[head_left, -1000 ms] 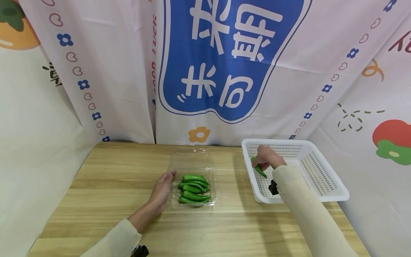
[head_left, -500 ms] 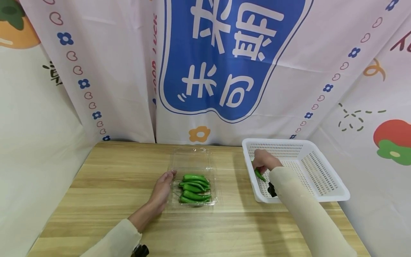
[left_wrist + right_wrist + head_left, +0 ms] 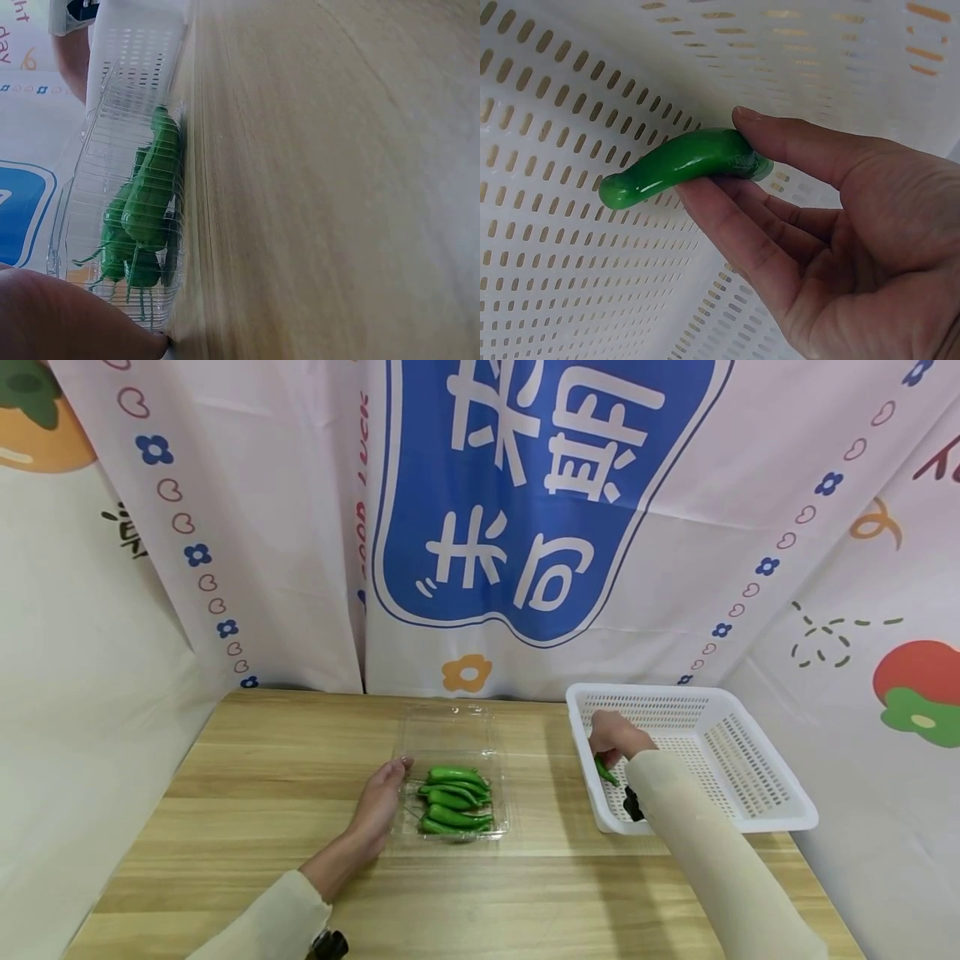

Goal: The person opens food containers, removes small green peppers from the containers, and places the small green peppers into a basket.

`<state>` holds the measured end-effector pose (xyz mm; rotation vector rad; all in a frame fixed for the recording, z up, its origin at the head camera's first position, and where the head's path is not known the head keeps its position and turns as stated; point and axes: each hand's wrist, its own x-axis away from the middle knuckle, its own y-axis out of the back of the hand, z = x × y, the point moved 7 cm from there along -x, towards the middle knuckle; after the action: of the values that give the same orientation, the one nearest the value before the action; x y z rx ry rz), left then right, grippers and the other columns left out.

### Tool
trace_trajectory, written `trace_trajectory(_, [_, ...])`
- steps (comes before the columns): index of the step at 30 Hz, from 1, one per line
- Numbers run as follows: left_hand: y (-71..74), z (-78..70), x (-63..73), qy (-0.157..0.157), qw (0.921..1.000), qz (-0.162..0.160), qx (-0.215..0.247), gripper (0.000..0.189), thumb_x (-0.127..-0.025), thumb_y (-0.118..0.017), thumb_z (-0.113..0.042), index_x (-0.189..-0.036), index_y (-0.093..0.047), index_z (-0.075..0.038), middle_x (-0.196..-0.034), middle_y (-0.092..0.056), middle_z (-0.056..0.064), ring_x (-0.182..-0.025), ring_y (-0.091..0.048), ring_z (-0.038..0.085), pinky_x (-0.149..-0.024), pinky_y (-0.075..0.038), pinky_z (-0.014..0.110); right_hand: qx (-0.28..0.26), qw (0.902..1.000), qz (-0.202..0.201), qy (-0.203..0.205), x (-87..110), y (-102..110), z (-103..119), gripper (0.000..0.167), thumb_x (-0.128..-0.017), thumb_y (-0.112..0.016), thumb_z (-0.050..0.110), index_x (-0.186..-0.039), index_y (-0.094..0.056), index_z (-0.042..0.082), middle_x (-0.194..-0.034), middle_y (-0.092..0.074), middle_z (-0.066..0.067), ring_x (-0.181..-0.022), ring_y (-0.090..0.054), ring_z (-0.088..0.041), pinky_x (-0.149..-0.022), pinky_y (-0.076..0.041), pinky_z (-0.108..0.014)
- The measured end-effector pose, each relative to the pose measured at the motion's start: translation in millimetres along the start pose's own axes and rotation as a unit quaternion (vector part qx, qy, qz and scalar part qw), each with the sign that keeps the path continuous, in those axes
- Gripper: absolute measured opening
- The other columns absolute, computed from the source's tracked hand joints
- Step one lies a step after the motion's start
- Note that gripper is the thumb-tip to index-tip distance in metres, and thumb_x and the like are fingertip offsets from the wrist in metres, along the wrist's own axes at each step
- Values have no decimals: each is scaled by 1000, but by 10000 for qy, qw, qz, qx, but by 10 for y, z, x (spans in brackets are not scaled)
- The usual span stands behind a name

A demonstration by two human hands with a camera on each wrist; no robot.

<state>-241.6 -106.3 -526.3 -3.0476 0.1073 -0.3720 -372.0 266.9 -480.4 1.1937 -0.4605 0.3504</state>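
In the head view, my right hand (image 3: 618, 735) reaches into the left side of the white plastic basket (image 3: 772, 777). It pinches one green chili pepper (image 3: 679, 166) between thumb and fingers, with the rounded end sticking out in the right wrist view. My left hand (image 3: 377, 806) rests against the left side of a clear plastic clamshell box (image 3: 500, 827), its fingers reaching along that side. The box lies with its lid (image 3: 447, 727) folded back, away from me. Several green chili peppers (image 3: 453, 817) lie side by side in it, some stems poking toward the left hand.
Both containers stand on a wooden table (image 3: 262, 777), the basket at the far right. Behind the table hangs a printed cloth (image 3: 300, 527), and patterned cloth also closes off both sides. Slots pierce the basket's walls and floor.
Within the basket, my right hand has shifted slightly left and toward me, with the chili pepper in its grip. My left hand and the clamshell box have stayed put.
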Motion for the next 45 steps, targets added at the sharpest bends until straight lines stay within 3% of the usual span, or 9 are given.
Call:
trace_trajectory(14, [-3, 6, -9, -6, 10000, -7, 10, 52, -118, -25, -22, -161, -30, 6, -171, -23, 27, -160, -13, 45, -132, -9, 60, -23, 10000, 53, 13, 3, -21, 21, 14, -90, -65, -15, -102, -58, -9, -76, -71, -22, -60, -73, -23, -57, -65, -31])
trace_trajectory(20, [7, 21, -11, -10, 10000, -37, -16, 51, -118, -25, -21, -161, -31, 7, -170, -24, 27, -160, -13, 44, -132, -9, 59, -40, 10000, 81, 11, -5, -48, 21, 29, -93, -59, -15, -120, -54, -14, -75, -70, -23, -60, -74, -26, -58, -65, -33])
trace_trajectory(27, [4, 14, -2, 29, 10000, -45, -44, 51, -118, -25, -21, -161, -31, 5, -171, -23, 25, -161, -12, 44, -132, -9, 60, -185, 9997, 132, -40, 16, -42, 6, 31, -93, -60, -14, -123, -53, -16, -79, -71, -24, -63, -75, -27, -60, -66, -34])
trace_trajectory(37, [12, 6, 1, 77, 10000, -20, -50, 52, -118, -25, -23, -161, -31, 5, -172, -22, 25, -161, -10, 44, -132, -8, 60, 148, 9998, -148, 29, 19, 72, -24, 16, -90, -66, -2, -103, -57, -4, -85, -71, -22, -71, -73, -28, -66, -66, -38])
trace_trajectory(41, [10, 4, 2, 60, 10000, -24, -58, 51, -118, -25, -22, -161, -31, 5, -172, -22, 25, -161, -10, 44, -132, -8, 61, 232, 9994, -228, 93, 68, 131, -22, 17, -88, -70, 2, -90, -53, 4, -72, -63, -12, -64, -63, -21, -70, -65, -40])
trace_trajectory(45, [3, 0, 7, 39, 10000, -34, -71, 51, -118, -25, -22, -161, -32, 5, -172, -22, 25, -161, -10, 45, -131, -7, 61, 469, 9980, -340, 236, 118, 194, 1, 29, -89, -74, 10, -76, -48, 12, -58, -48, 0, -56, -52, -14, -62, -60, -33])
